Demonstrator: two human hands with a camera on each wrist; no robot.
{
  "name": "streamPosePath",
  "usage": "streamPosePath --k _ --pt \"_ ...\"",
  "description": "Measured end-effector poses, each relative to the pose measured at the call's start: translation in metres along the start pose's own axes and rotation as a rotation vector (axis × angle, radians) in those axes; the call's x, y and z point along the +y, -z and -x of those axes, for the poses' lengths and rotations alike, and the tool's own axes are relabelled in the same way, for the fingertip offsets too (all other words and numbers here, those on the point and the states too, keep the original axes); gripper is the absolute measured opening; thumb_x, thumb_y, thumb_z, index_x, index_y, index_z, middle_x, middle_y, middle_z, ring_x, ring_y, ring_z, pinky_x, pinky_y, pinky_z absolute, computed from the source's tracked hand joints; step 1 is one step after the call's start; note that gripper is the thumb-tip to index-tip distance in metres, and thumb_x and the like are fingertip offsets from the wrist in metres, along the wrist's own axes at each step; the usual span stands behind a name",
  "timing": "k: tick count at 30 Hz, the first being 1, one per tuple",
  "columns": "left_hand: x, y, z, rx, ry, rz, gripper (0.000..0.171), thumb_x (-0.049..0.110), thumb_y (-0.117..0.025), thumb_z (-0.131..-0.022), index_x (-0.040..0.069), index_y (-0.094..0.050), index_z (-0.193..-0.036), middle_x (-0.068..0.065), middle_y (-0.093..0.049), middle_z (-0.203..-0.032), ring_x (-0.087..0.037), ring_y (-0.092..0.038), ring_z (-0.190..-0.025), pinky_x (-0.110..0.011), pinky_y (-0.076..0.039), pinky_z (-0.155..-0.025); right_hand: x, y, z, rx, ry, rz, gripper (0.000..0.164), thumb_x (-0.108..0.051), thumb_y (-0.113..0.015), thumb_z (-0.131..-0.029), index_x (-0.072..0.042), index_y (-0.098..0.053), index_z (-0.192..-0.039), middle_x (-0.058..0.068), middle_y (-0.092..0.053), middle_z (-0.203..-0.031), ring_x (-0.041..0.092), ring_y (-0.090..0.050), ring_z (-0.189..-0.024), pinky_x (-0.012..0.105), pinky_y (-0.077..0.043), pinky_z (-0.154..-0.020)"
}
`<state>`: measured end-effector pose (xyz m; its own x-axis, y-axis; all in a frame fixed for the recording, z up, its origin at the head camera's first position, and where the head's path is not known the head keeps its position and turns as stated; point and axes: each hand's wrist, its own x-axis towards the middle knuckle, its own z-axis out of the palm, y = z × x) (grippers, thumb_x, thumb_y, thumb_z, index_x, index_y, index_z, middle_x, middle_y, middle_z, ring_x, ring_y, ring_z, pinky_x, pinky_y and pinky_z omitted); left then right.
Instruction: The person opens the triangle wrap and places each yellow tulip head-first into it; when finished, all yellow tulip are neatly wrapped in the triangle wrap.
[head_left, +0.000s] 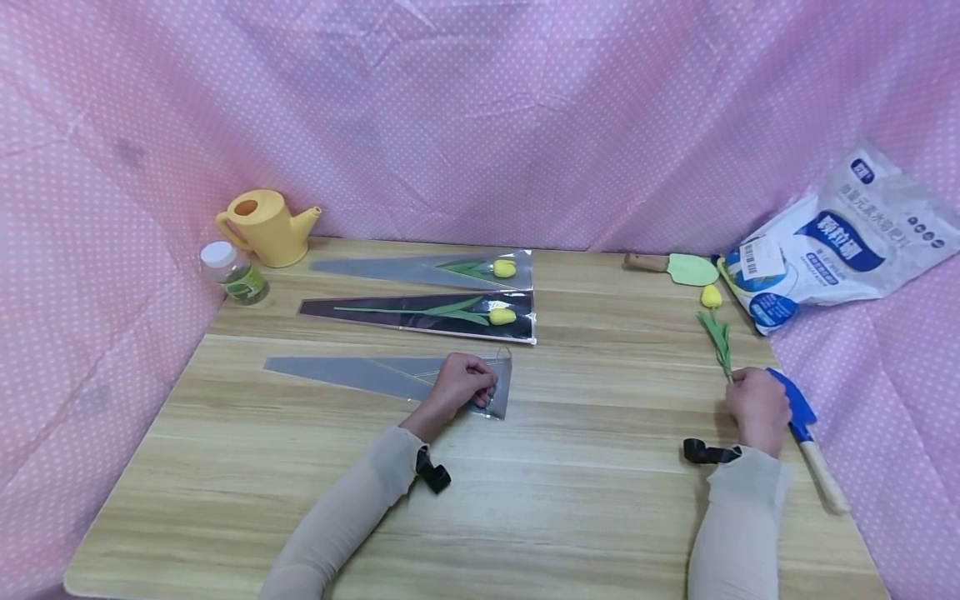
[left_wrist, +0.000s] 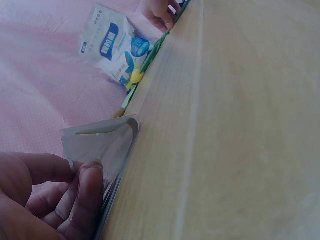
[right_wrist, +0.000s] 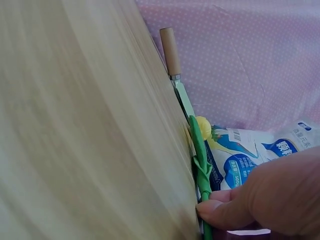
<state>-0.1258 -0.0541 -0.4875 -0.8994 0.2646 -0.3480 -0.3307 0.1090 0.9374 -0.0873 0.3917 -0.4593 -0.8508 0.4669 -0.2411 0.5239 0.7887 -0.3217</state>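
In the head view my left hand (head_left: 463, 383) pinches the upper layer of a clear tapered flower sleeve (head_left: 337, 372) near its wide end. The left wrist view shows that layer of film (left_wrist: 95, 137) lifted and bowed between thumb and fingers. My right hand (head_left: 759, 407) pinches the green stem of a yellow tulip (head_left: 717, 333) at the table's right side. Its bloom (right_wrist: 203, 128) points away from me in the right wrist view. Farther back lie two more sleeves, a dark one (head_left: 360, 313) and a clear one (head_left: 375, 268), each with a yellow tulip inside.
A yellow watering can (head_left: 273, 229) and a lidded jar (head_left: 243, 279) stand at the back left. On the right are a green hand trowel (head_left: 692, 268), a blue trowel (head_left: 819, 475) beside my right hand, and a white printed bag (head_left: 832, 242). Pink dotted cloth (head_left: 480, 125) hangs behind the table.
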Motion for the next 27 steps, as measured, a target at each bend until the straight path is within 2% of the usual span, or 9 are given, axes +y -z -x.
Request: streamPosePath --k 3,8,12,15,18,20,23,27 --pt "-0.0002 0.0008 -0.0009 -0.015 0.001 0.000 0.019 0.001 -0.063 -0.087 -0.016 -0.067 -0.095 -0.002 -0.064 -0.062 -0.010 -0.056 -0.048 -0.024 -0.052 -0.047 -0.0007 -0.0005 -0.0001 -0.015 -0.002 -0.016 0.042 -0.011 -0.042 -0.089 0.002 -0.058 -0.126 0.032 -0.055 -0.127 0.052 -0.055 -0.105 0.053 -0.043 -0.071" --pt "-0.0011 0.0022 -0.0027 -0.031 0.005 -0.003 0.019 -0.002 -0.062 -0.086 -0.018 -0.065 -0.095 -0.004 -0.064 -0.061 -0.012 -0.057 -0.048 -0.026 -0.053 -0.048 0.0000 -0.0008 0.0014 0.008 0.026 -0.064 0.039 -0.013 -0.047 -0.087 0.003 -0.061 -0.120 0.030 -0.060 -0.118 0.048 -0.058 -0.097 0.046 -0.043 -0.064" --pt "-0.0020 0.0021 -0.0026 -0.025 0.002 -0.002 0.019 -0.001 -0.063 -0.087 -0.017 -0.066 -0.095 -0.003 -0.064 -0.061 -0.011 -0.057 -0.048 -0.026 -0.052 -0.047 -0.0019 -0.0011 0.0016 0.000 0.035 -0.152 0.036 -0.014 -0.053 -0.089 0.005 -0.062 -0.118 0.028 -0.064 -0.112 0.034 -0.060 -0.087 0.032 -0.042 -0.060" --pt "-0.0029 0.0015 -0.0021 -0.012 -0.004 -0.001 0.018 0.001 -0.064 -0.087 -0.015 -0.067 -0.094 -0.001 -0.064 -0.061 -0.010 -0.056 -0.047 -0.024 -0.051 -0.046 -0.0044 -0.0017 0.0001 -0.071 0.000 -0.287 0.038 -0.015 -0.055 -0.093 0.004 -0.058 -0.126 0.016 -0.069 -0.095 0.016 -0.060 -0.077 0.026 -0.046 -0.059" --pt "-0.0030 0.0008 -0.0012 0.001 -0.010 -0.002 0.017 0.002 -0.064 -0.087 -0.014 -0.067 -0.093 -0.001 -0.063 -0.060 -0.009 -0.056 -0.047 -0.024 -0.051 -0.046 -0.0055 -0.0007 -0.0012 -0.168 -0.034 -0.440 0.043 -0.017 -0.052 -0.096 0.004 -0.050 -0.133 -0.010 -0.064 -0.079 0.002 -0.057 -0.068 0.024 -0.052 -0.059" --pt "-0.0032 0.0005 -0.0009 0.008 -0.017 -0.004 0.016 0.001 -0.064 -0.086 -0.014 -0.067 -0.092 -0.001 -0.063 -0.060 -0.009 -0.056 -0.046 -0.024 -0.051 -0.046 -0.0053 0.0004 -0.0014 -0.236 -0.025 -0.551 0.044 -0.017 -0.050 -0.098 0.005 -0.045 -0.136 -0.020 -0.059 -0.074 -0.002 -0.059 -0.068 0.023 -0.055 -0.062" --pt "-0.0031 0.0001 -0.0007 0.015 -0.022 -0.007 0.015 0.001 -0.063 -0.086 -0.013 -0.068 -0.090 -0.001 -0.063 -0.059 -0.010 -0.056 -0.046 -0.025 -0.051 -0.046 -0.0044 0.0026 -0.0014 -0.348 0.022 -0.726 0.040 -0.015 -0.050 -0.098 0.004 -0.042 -0.132 -0.022 -0.062 -0.075 -0.002 -0.063 -0.072 0.023 -0.057 -0.066" --pt "-0.0028 -0.0004 -0.0003 0.015 -0.026 -0.010 0.013 0.000 -0.063 -0.086 -0.011 -0.068 -0.089 -0.002 -0.064 -0.060 -0.010 -0.057 -0.047 -0.025 -0.052 -0.046 -0.0037 0.0032 -0.0022 -0.477 0.060 -0.906 0.027 -0.016 -0.052 -0.098 -0.007 -0.044 -0.122 -0.018 -0.067 -0.081 0.000 -0.067 -0.077 0.021 -0.058 -0.070"
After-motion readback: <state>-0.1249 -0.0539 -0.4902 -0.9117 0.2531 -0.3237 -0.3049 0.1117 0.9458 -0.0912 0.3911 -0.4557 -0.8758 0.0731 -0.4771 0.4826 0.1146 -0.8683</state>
